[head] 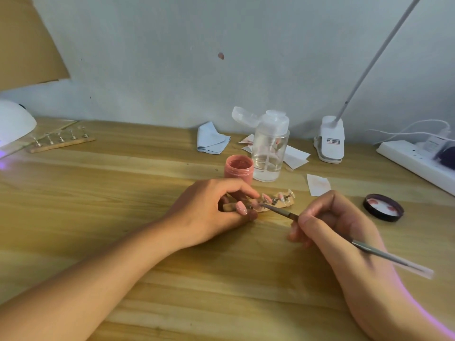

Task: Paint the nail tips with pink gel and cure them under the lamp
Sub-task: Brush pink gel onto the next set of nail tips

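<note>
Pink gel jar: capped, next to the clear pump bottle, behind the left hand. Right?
Not capped: the head view shows the pink gel jar open, next to the clear pump bottle, behind the left hand. A dark lid lies apart, right of it.

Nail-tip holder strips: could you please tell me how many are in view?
2. The far strip lies at the left beside the curing lamp; the near strip is at the centre, gripped by the left hand. More may be hidden under the lamp.

Open tabletop (118,193) runs left toward the lamp (14,124); jar (238,169) and pump bottle (270,153) stand just behind the left hand (209,212).
</note>
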